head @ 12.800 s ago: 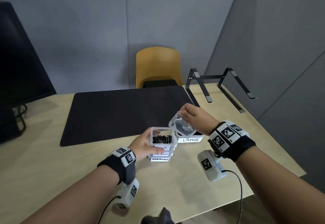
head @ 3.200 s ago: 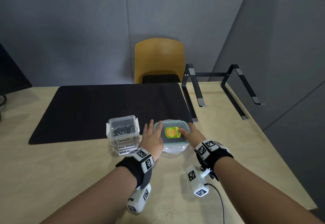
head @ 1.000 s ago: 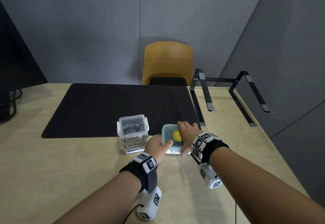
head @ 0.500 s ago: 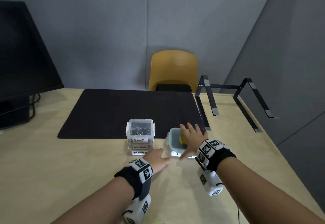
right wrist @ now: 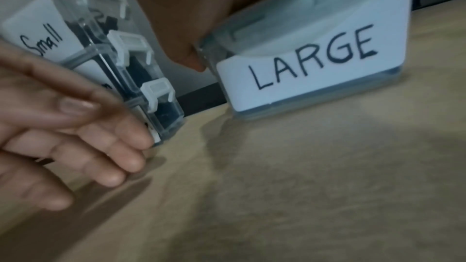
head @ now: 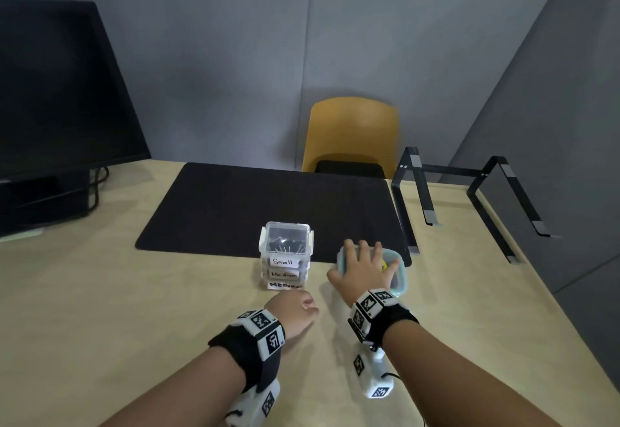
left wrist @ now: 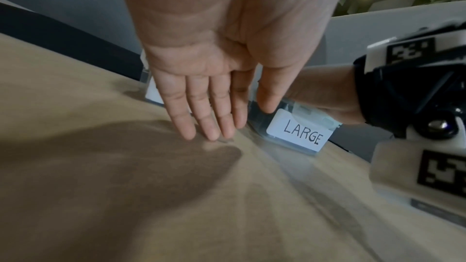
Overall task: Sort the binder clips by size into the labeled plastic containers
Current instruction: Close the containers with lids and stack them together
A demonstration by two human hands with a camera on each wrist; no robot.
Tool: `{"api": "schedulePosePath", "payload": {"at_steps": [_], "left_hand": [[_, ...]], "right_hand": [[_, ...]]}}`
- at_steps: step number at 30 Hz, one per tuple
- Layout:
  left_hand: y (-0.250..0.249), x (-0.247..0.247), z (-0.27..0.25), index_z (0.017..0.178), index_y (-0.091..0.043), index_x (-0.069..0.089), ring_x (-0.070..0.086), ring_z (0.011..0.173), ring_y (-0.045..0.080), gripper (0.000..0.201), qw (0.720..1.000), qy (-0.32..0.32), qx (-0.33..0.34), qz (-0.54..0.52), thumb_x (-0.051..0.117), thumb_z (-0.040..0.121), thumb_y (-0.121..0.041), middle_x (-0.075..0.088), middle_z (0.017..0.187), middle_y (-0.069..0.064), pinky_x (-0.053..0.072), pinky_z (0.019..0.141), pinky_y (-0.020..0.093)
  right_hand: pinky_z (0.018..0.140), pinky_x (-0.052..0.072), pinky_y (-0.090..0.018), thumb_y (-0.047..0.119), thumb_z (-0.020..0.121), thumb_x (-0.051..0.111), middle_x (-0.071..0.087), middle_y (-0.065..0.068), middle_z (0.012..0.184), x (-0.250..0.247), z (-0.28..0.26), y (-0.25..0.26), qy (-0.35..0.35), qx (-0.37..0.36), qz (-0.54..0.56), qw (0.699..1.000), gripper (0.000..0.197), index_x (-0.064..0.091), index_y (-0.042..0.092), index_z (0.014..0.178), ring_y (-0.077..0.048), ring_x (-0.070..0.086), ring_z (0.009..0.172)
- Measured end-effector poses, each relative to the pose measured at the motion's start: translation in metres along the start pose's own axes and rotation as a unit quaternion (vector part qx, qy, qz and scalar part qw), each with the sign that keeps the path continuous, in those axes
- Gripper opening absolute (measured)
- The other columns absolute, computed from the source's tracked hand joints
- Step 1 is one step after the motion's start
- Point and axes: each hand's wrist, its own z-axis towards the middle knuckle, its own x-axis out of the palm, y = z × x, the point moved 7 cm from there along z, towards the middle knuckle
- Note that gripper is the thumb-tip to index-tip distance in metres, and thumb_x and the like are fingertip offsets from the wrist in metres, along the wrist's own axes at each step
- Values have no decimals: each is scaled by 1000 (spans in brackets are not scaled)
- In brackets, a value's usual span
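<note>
A stack of three small clear lidded containers (head: 286, 255) labelled Small, Medium and Medium stands at the mat's near edge, with dark binder clips inside. To its right sits the container labelled LARGE (head: 400, 280) (left wrist: 297, 134) (right wrist: 315, 57) with a teal-rimmed lid. My right hand (head: 364, 265) lies flat on that lid with fingers spread, and its thumb (right wrist: 188, 51) is against the container's left corner. My left hand (head: 295, 311) (left wrist: 214, 125) is just in front of the stack (right wrist: 141, 79). Its fingers are straight, its fingertips touch the table, and it holds nothing.
A black desk mat (head: 268, 205) covers the middle of the wooden table (head: 117, 309). A dark monitor (head: 57, 91) stands at the left and a black metal laptop stand (head: 469, 198) at the right. A yellow chair (head: 352, 134) is behind the table. The table's right edge runs diagonally close by.
My left hand has drawn back from the large container onto the table in front of the stack. My right hand stays on the lid with fingers spread.
</note>
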Motion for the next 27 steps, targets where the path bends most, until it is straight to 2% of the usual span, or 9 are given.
{"api": "schedulePosePath", "payload": {"at_steps": [4,9,14,17,19,21,23,25,27], "left_hand": [[2,-2,-5,96,-9,66,59,98,19,24,999,-39,16,-28,49,90,-25,66,103,2,45,88,32],[-5,-12,-10,105,-12,65,59,102,14,23,995,-76,38,-50,49,92,-22,66,108,-2,44,92,28],[-10,-12,-9,111,-19,62,59,97,11,22,984,-76,31,-155,52,92,-23,64,106,-2,45,89,24],[-22,-5,-4,116,-16,61,59,103,14,26,980,-71,40,-181,51,93,-23,64,111,1,45,91,27],[-32,0,-1,117,-17,62,57,107,12,30,977,-71,44,-196,51,93,-30,62,116,-3,41,90,22],[-38,5,5,101,-27,64,56,98,11,34,971,-84,39,-218,50,82,-51,60,102,-7,38,86,22],[-43,6,9,65,-29,46,48,73,11,38,965,-110,30,-237,40,64,-66,48,71,-9,37,72,28],[-41,7,12,56,-12,45,47,64,22,51,949,-145,12,-278,48,63,-62,45,62,9,37,64,31],[-39,10,16,65,-2,56,54,72,28,43,936,-163,1,-313,65,71,-44,53,70,17,39,65,29]], "right_hand": [[106,7,-70,42,88,33,21,-1,154,1,0,7,-16,-13,-20,1000,61,18,29,145,-29,7,145],[107,9,-70,38,90,35,22,0,154,-1,0,11,-22,-32,-13,999,53,23,30,141,-27,9,145],[116,4,-57,65,83,46,14,6,158,-7,-2,-5,2,-51,89,995,86,13,23,150,-17,4,147],[119,9,-51,54,87,49,15,4,158,-22,-1,-26,-57,-38,122,990,73,20,24,148,-19,6,147],[118,14,-50,45,88,50,18,2,157,-25,4,-45,-74,-13,108,991,64,26,27,145,-23,12,146],[117,19,-45,46,88,51,21,-2,156,-17,10,-61,-44,15,131,990,61,32,28,143,-27,18,143],[116,21,-40,49,89,52,23,-6,155,-7,13,-69,-15,24,189,982,62,33,25,143,-27,22,141],[115,21,-38,50,90,49,22,-8,154,0,14,-69,-11,16,201,979,64,30,23,145,-27,22,140],[115,23,-37,50,92,45,22,-9,153,3,14,-69,-13,12,189,982,64,27,22,146,-27,24,139]]}}
